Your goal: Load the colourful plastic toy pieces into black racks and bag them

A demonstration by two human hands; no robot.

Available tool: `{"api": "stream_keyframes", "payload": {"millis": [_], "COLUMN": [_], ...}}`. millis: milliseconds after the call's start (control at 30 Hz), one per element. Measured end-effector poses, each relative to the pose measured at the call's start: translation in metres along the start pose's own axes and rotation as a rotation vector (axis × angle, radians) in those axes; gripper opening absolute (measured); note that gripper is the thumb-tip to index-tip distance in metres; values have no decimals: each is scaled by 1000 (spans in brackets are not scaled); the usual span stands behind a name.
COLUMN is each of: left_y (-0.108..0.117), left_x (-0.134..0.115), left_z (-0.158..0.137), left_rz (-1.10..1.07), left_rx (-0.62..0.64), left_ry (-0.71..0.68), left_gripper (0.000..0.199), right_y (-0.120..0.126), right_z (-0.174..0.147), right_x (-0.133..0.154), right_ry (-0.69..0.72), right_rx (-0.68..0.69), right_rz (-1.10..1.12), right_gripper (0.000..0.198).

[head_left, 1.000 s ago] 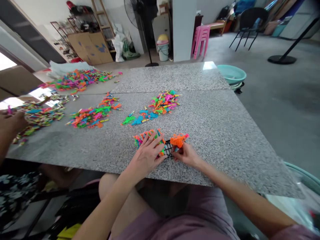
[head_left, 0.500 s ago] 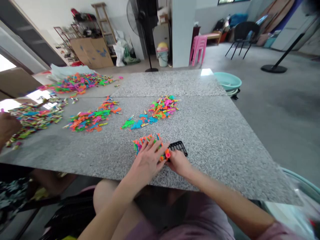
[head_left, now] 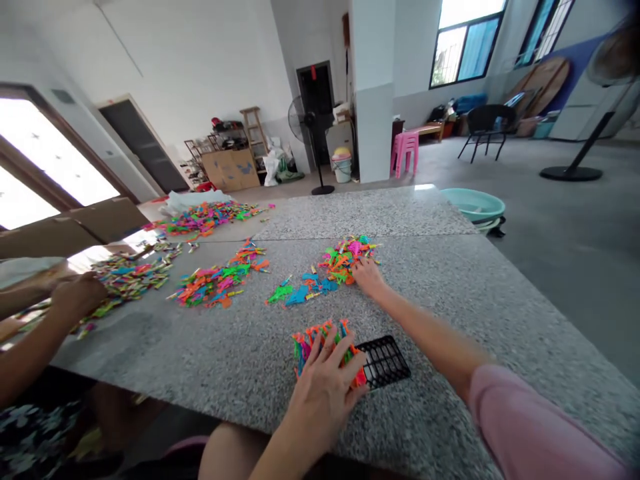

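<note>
My left hand [head_left: 327, 380] lies spread over a row of bright plastic pieces [head_left: 305, 340] in orange, green, pink and blue. These pieces fill the left part of a black slotted tray [head_left: 387, 360], whose bare slots show on the right. Stretched forward, my right hand [head_left: 369, 275] touches the right edge of a mixed heap of small plastic pieces [head_left: 340, 257]. Its fingers look extended and slightly apart, with the tips partly hidden at the heap. A few blue and green pieces [head_left: 300, 293] lie just left of that heap.
Another heap of coloured pieces [head_left: 215, 283] lies to the left on the speckled stone table [head_left: 450, 293]. At far left a co-worker's hands [head_left: 77, 293] are at a further heap [head_left: 130, 277]. A large pile [head_left: 210, 217] lies behind. A teal basin [head_left: 475, 203] stands beyond the table's right edge.
My right hand has moved from the tray forward to the heap. My left hand stays on the coloured pieces. The view has tilted up, and more of the black tray shows.
</note>
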State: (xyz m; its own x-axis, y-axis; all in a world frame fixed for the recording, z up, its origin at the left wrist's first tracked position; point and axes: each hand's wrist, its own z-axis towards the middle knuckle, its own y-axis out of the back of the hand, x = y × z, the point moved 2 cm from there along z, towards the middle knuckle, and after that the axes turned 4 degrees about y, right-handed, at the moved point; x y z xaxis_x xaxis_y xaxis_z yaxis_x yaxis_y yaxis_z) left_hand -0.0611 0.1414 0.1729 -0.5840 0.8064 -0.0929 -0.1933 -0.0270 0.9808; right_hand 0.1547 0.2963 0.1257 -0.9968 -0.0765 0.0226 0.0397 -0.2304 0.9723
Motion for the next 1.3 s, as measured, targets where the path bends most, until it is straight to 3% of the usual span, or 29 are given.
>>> {"api": "stream_keyframes", "payload": {"millis": [100,267,400,500,667,867,1000,1167,1233,1300], "left_y": [0,7,15,18,16,16,18,17,17,16], "left_x": [-1,3,13,17,16,18,20,23,23,23], "left_z": [1,3,-1,-3,-4,-5,-6,-6,-5,-5], "left_rz": [-17,-44,-37,-10,32,46,48,57,58,56], "left_rx": [-2,4,61,61,54,61,73,61,49,43], "left_ry": [-16,-81,-120,-121,-125,-129,-151,-166,-175,-181], "left_gripper": [30,27,27,28,29,29,30,30,31,30], "right_y": [-1,-1,1,11,26,19,12,-2,-8,-11], "right_z": [-19,-87,-136,-156,-156,-132,-125,-135,-137,-136], "right_x": [-13,-38,-18,6,15,19,13,29,46,58], "right_ry": [41,-114,-205,-146,-1,153,183,11,10,27], "right_rx": [-9,-5,95,127,159,273,243,117,104,119], "right_rz": [40,218,601,532,138,124,297,913,990,933], "right_gripper": [28,26,21,23,23,30,22,14,14,13]}}
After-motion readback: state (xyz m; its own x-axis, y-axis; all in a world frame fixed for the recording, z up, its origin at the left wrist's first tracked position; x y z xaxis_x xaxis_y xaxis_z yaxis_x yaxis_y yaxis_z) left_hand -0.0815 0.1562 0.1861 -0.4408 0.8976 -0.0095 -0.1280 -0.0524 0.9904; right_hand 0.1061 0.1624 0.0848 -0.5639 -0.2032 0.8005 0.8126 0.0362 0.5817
